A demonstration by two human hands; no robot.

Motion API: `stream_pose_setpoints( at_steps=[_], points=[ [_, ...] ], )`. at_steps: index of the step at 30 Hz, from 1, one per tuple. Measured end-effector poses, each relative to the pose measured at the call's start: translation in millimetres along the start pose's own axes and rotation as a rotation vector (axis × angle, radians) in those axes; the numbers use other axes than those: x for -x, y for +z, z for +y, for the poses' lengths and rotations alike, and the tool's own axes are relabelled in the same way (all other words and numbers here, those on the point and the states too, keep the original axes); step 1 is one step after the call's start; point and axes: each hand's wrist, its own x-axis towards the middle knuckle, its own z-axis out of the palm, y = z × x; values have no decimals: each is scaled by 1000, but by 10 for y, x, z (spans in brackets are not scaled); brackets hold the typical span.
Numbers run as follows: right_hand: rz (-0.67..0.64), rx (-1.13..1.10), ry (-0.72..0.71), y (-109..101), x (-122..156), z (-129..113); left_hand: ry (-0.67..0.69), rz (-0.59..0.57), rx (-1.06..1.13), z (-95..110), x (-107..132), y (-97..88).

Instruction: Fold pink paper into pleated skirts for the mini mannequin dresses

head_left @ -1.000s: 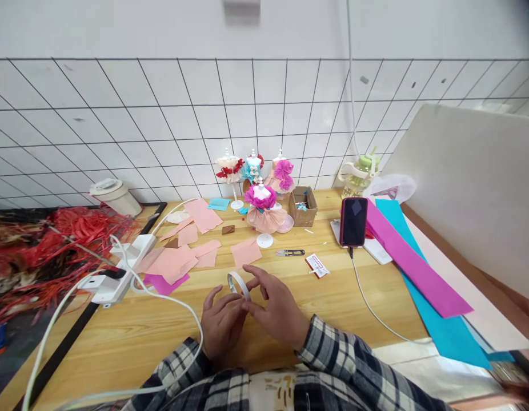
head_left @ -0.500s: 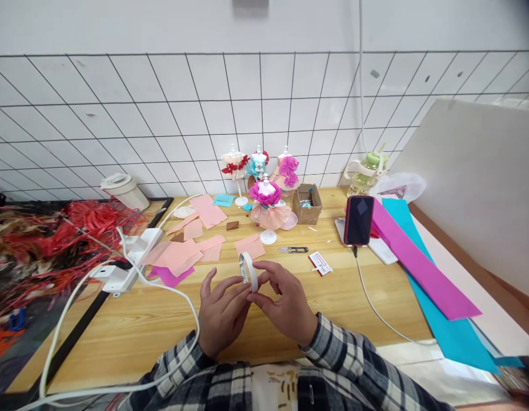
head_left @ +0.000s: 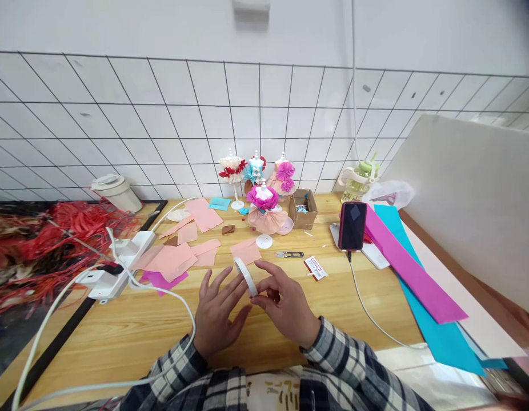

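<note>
left hand (head_left: 215, 319) has spread its thumb outward since the earlier frame, grip released, fingers against the white tape roll (head_left: 246, 277); the right hand (head_left: 288, 308) pinches that roll above the tabletop (head_left: 345, 319), likely to keep its edge accessible.

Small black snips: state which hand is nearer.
Right. The right hand is on the body side of the small black snips; the left hand is farther off, to their left.
</note>
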Motion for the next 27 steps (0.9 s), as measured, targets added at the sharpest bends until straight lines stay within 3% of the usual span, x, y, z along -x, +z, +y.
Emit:
stream_pose_setpoints(
  at_steps=[3, 8, 11, 15, 18, 22, 27],
  points=[
    [31, 22, -20, 44, 14, 25, 15, 9, 100, 56, -60, -10],
    [8, -39, -23, 33, 43, -22, 114, 195, 107, 21, -68, -21],
    [-53, -238, 52, 9, 28, -54, 221, 167, 77, -87, -24, 1],
    [-116, -356, 106, 11, -15, -66, 185, 82, 128, -151, -3, 16],
    [-123, -280, 67, 28, -21, -43, -6, 9, 363, -105, -41, -46],
    [-102, 32, -20, 36, 9, 56, -381, 46, 856, -103, -121, -153],
    [-189, 486, -177, 48, 49, 220, -1003, -94, 1617, -187, -252, -141]
  ],
)
